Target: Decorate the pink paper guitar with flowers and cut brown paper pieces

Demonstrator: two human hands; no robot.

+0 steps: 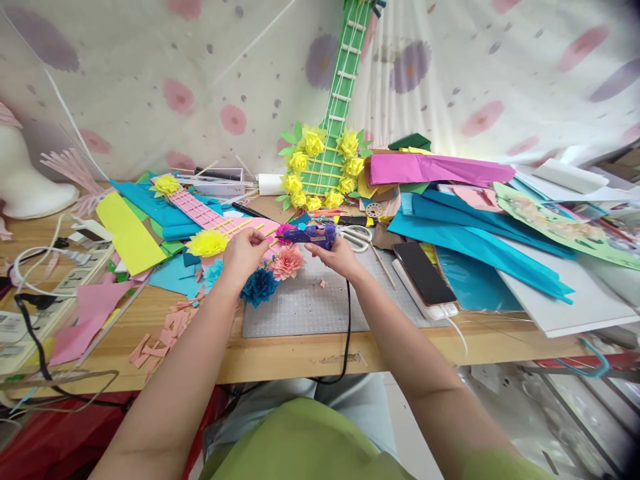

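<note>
My right hand [338, 256] grips a purple-blue hot glue gun [315, 235], its nozzle pointing left. Beside the nozzle is my left hand [245, 255], fingertips pinched together; whatever they may hold is too small to make out. Beneath both hands lies a pink paper guitar [199, 211] with yellow strips across its body. Paper flowers edge it: a yellow flower [207, 243], a dark blue flower [259, 287], a coral flower [288, 262] and a magenta flower [285, 231]. My left wrist partly covers a light blue flower [213, 273].
A green paper guitar [340, 100] with yellow flowers leans upright at the back. The grey cutting mat [310, 320] lies in front. Right of it are a phone [424, 272] on a power strip and stacked blue paper [480, 247]. Pink scraps [163, 340] lie left; the gun's black cord [347, 327] hangs over the edge.
</note>
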